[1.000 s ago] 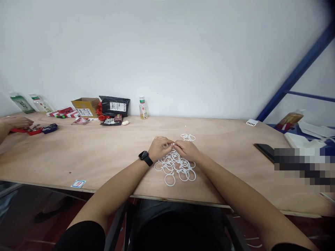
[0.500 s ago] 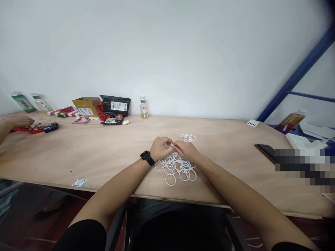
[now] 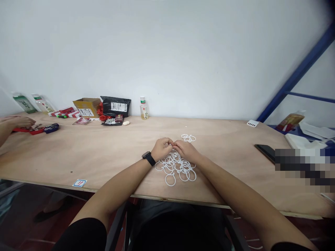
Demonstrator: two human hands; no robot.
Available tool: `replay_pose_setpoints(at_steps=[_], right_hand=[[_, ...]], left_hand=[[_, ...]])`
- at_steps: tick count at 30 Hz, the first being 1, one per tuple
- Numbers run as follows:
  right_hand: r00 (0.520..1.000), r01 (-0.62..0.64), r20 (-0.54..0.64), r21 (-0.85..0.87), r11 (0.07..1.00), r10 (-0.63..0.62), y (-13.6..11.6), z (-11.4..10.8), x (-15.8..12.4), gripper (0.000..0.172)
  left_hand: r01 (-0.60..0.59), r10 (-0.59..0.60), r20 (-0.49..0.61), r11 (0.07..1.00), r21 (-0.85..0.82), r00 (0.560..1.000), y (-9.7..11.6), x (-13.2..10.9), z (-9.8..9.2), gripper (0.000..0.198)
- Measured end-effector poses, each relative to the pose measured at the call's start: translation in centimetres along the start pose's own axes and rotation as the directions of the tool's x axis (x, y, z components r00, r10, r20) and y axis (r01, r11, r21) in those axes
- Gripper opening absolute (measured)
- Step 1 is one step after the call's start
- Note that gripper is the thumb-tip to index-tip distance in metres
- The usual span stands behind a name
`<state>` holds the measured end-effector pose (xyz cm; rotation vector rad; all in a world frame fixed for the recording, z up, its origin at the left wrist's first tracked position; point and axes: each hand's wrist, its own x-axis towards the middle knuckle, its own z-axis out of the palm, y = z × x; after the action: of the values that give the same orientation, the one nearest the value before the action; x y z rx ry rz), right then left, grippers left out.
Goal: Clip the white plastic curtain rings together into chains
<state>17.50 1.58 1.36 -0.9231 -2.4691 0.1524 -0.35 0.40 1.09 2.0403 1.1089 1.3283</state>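
My left hand [image 3: 162, 149], with a dark watch [image 3: 148, 157] at its wrist, is closed in a pinch over the middle of the table. Its fingertips meet those of my right hand [image 3: 185, 149], which is closed too. Both hold a small white plastic ring, mostly covered by the fingers. Just below them lies a heap of white plastic rings [image 3: 170, 180], several overlapping, each with a small knob or clasp. Beyond my right hand sits a smaller group of the same rings [image 3: 193, 138].
A co-worker's hand [image 3: 23, 122] is over small red cases [image 3: 36, 131] at far left. Along the wall stand a cardboard box [image 3: 87, 103], a black parcel bag [image 3: 107, 104] and a drink bottle [image 3: 144, 109]. A phone [image 3: 264, 152] lies right; a number card [image 3: 79, 183] is near the front edge.
My fingertips have drawn closer together, and the white piece between them shows less now. My left wrist has turned slightly. Both groups of rings on the table look unchanged.
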Motion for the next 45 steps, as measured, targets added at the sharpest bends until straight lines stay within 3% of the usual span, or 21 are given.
replay_pose_setpoints(at_steps=[5,9,12,15,20,23,28,35,39,45], right_hand=[[0.999,-0.03,-0.013,0.029,0.999,0.031,0.1,-0.2,0.1,0.023],[0.987,-0.109,-0.114,0.029,0.994,0.112,2.0,-0.8,-0.1,0.021],[0.968,-0.18,-0.186,-0.049,0.982,0.169,4.3,-1.4,-0.6,0.021],[0.938,-0.313,-0.198,-0.134,0.94,0.284,6.3,-1.6,-1.1,0.018],[0.905,-0.419,-0.168,-0.191,0.888,0.391,7.0,-1.3,-1.2,0.019],[0.919,-0.38,-0.178,-0.153,0.912,0.352,6.4,-1.2,-1.0,0.021],[0.987,-0.156,-0.046,-0.012,0.988,0.155,5.3,-0.7,-0.8,0.018],[0.998,-0.019,0.058,0.089,0.996,0.014,4.0,0.2,-0.6,0.022],[0.999,0.001,0.044,0.149,0.989,-0.007,3.6,0.3,-0.5,0.024],[0.996,-0.055,-0.066,0.143,0.988,0.065,3.1,0.3,-0.4,0.02]], left_hand=[[-0.024,0.024,0.019,1.0,-0.003,1.0,-0.7,0.0,0.0,0.022],[-0.068,0.063,0.042,0.991,0.115,0.997,-1.1,0.0,-0.2,0.038],[-0.082,0.028,0.18,0.951,0.299,0.983,-1.4,0.0,-0.5,0.031],[-0.09,-0.074,0.339,0.893,0.442,0.938,-1.7,-0.1,-0.7,0.027],[-0.077,-0.172,0.419,0.854,0.514,0.892,-2.1,-0.1,-0.8,0.028],[-0.058,-0.181,0.403,0.856,0.513,0.897,-2.1,-0.1,-0.9,0.023],[-0.028,-0.182,0.371,0.869,0.494,0.911,-2.0,0.1,-1.2,0.014],[-0.009,-0.155,0.303,0.879,0.477,0.94,-1.8,0.1,-1.2,0.013],[0.004,-0.14,0.251,0.88,0.474,0.958,-1.7,0.0,-1.1,0.013],[0.004,-0.094,0.204,0.914,0.405,0.975,-1.8,0.0,-0.9,0.016]])
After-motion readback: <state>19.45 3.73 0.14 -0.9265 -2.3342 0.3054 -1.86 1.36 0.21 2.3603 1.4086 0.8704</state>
